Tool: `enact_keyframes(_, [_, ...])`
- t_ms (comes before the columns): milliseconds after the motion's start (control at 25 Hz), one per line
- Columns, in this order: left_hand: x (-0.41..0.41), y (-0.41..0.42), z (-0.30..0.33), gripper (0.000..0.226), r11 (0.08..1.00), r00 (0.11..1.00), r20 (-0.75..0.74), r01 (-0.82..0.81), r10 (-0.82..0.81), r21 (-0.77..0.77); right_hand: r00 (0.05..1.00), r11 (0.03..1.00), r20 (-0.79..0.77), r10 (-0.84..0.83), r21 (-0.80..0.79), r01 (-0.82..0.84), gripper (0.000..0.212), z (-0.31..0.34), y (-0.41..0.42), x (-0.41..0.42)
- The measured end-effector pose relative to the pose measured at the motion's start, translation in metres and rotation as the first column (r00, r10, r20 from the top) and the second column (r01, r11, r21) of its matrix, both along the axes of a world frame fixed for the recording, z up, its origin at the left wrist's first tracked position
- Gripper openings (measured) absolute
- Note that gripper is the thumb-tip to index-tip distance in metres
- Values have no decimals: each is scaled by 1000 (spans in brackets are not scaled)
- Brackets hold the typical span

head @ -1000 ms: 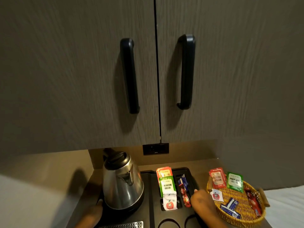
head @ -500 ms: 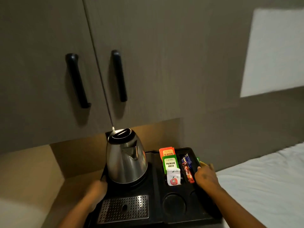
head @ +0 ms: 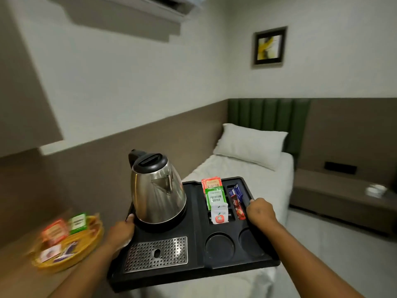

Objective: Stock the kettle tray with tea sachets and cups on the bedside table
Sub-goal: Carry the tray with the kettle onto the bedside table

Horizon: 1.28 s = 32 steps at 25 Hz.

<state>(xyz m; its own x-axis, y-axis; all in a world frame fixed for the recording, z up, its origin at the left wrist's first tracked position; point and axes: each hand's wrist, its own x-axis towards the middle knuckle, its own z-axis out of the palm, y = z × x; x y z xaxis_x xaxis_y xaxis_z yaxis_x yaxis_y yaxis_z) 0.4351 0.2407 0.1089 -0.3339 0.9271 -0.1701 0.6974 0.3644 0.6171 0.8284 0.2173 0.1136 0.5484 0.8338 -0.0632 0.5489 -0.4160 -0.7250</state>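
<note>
Kettle tray (head: pixel 197 214), black plastic, fills the lower centre of the head view, and I see it held in the air over the bed (head: pixel 253 168). Left hand (head: pixel 120 232) is clamped on the tray's left edge; right hand (head: pixel 261 211) is clamped on its right edge. Steel kettle (head: pixel 158 188) stands upright on the tray's left half, above the perforated drip grille (head: pixel 156 253). Tea sachets (head: pixel 214 196) stand in the upper-right compartments, red, green and white. Two round cup recesses (head: pixel 219 247) at lower right hold nothing. A wicker basket (head: pixel 66 244) of sachets sits blurred at lower left. Bedside table (head: pixel 341 194) lies at right of frame, well apart from the tray.
</note>
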Motion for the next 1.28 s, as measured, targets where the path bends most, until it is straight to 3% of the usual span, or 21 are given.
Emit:
enact_keyframes(120, [125, 28, -3, 65, 989, 987, 63, 149, -149, 4, 984, 984, 35, -176, -24, 177, 21, 6, -36, 114])
enact_keyframes(320, [310, 64, 5, 67, 919, 919, -22, 393, -393, -28, 899, 898, 25, -437, -38, 438, 28, 3, -77, 266])
enact_keyframes(560, [506, 138, -17, 68, 831, 829, -45, 556, -557, -32, 814, 810, 69, -577, -83, 581, 30, -27, -54, 437])
enact_keyframes(960, [822, 383, -24, 66, 754, 752, -131, 655, -646, 40, 750, 748, -4, -661, -76, 659, 39, -31, 171, 733])
enact_keyframes(1280, [1072, 586, -89, 69, 762, 754, -157, 648, -638, 14, 747, 747, -38, -663, -101, 657, 42, -108, 377, 976])
